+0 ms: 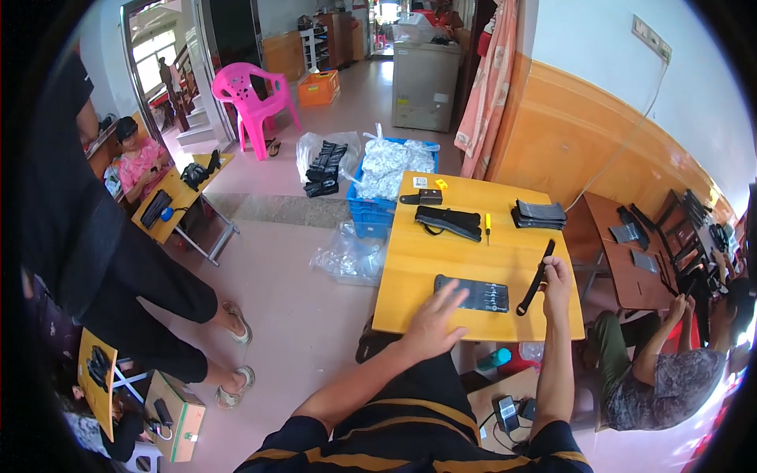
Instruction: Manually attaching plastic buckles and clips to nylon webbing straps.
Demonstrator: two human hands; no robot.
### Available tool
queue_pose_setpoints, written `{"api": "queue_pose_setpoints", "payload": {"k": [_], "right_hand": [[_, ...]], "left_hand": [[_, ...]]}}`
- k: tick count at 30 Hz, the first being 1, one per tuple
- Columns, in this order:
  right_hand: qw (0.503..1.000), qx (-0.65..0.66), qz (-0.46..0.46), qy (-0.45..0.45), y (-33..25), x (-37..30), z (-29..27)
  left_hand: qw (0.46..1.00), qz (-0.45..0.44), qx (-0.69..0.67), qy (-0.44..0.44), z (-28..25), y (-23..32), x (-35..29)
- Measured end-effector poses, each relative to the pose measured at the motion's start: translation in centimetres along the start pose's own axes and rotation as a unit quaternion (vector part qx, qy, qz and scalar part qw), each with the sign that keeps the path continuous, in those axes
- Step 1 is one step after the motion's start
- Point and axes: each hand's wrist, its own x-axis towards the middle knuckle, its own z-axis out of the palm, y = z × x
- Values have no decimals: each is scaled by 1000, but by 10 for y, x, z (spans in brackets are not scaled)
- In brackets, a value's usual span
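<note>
Over the near part of the yellow wooden table, my left hand has its fingers spread and holds nothing. Its fingertips reach over the left end of a flat dark packet with pale print; whether they touch it I cannot tell. My right hand pinches a black strap that has a slot at its lower end. Farther back lie a bundle of black straps, a yellow-handled screwdriver and a stack of dark packets. At the far left edge is a small black device on a strap.
Beyond the table stands a blue crate heaped with clear-bagged pieces, beside plastic bags. A person stands at left; another sits at right by a brown table. A teal bottle is below the near edge.
</note>
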Motion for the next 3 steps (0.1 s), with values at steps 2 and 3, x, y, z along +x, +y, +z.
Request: {"api": "queue_pose_setpoints", "payload": {"k": [2,3], "right_hand": [[998,59,13,-6,-12,-27,17],[997,73,18,-11,-9,-34,18]], "left_hand": [[1000,4,-18,-11,1,30,7],[999,0,-41,-23,6,35,6]]}}
